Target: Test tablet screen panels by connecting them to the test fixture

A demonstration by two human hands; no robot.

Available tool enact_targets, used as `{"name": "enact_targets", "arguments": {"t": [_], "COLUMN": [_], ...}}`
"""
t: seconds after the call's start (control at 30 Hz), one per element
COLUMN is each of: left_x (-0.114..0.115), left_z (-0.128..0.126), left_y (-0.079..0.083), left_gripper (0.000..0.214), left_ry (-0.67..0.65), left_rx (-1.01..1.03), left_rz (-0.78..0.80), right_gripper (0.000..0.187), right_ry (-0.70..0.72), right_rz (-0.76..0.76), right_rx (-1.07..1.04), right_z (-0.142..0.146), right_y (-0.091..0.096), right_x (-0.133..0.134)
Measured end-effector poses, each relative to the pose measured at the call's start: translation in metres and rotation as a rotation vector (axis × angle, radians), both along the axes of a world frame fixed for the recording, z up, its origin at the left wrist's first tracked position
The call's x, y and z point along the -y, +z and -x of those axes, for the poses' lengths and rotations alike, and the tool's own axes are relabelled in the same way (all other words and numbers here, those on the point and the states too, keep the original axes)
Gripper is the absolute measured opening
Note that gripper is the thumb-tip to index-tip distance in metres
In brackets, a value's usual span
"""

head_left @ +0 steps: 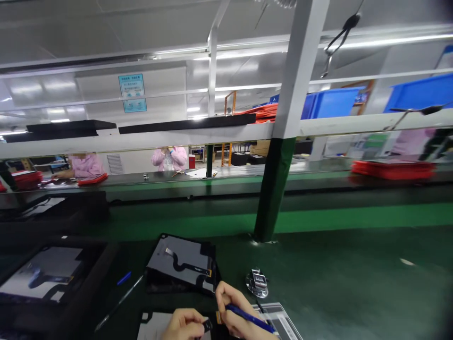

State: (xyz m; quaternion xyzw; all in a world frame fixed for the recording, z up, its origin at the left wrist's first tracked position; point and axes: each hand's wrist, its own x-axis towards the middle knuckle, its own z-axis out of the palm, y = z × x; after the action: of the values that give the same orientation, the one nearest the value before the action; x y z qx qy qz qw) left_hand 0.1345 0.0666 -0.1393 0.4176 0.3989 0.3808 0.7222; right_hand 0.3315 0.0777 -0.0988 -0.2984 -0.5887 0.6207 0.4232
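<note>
At the bottom centre, my left hand [186, 325] is closed in a pinch on a small black piece [207, 325]. Close by, my right hand [235, 307] grips a blue pen-shaped tool [250, 318], which slants down to the right. A gold-coloured connector [219, 317] shows between the two hands. Beneath my left hand lies a grey-backed panel [153, 327], partly covered by the hand. Just beyond sits a similar display panel [182, 257] with a black ribbon cable [187, 268] across its grey back.
More panels [42, 271] lie in black trays at left. A clear pen [120, 302], blue cap [123, 278] and metal clip-like device [257, 282] are on the green bench [339, 278]. A post [276, 189] rises behind. Co-workers in pink [170, 158] sit beyond.
</note>
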Motion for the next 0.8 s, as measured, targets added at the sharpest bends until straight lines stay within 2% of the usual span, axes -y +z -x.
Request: {"name": "enact_targets", "arguments": {"t": [0.17, 0.37, 0.8], "left_x": [0.004, 0.008, 0.011], "left_z": [-0.007, -0.009, -0.009], "left_y": [0.001, 0.005, 0.023], "left_gripper": [0.044, 0.045, 0.051], "left_ry": [0.031, 0.024, 0.018], "left_rx": [-0.115, -0.161, -0.258], "left_rz": [-0.125, -0.215, -0.287], "right_gripper": [0.018, 0.015, 0.016], "right_ry": [0.086, 0.094, 0.104], "right_rz": [-0.006, 0.013, 0.014], "right_rx": [0.046, 0.05, 0.017], "right_z": [0.007, 0.008, 0.007], "right_y": [0.005, 0.007, 0.0], "right_x": [0.007, 0.009, 0.004]}}
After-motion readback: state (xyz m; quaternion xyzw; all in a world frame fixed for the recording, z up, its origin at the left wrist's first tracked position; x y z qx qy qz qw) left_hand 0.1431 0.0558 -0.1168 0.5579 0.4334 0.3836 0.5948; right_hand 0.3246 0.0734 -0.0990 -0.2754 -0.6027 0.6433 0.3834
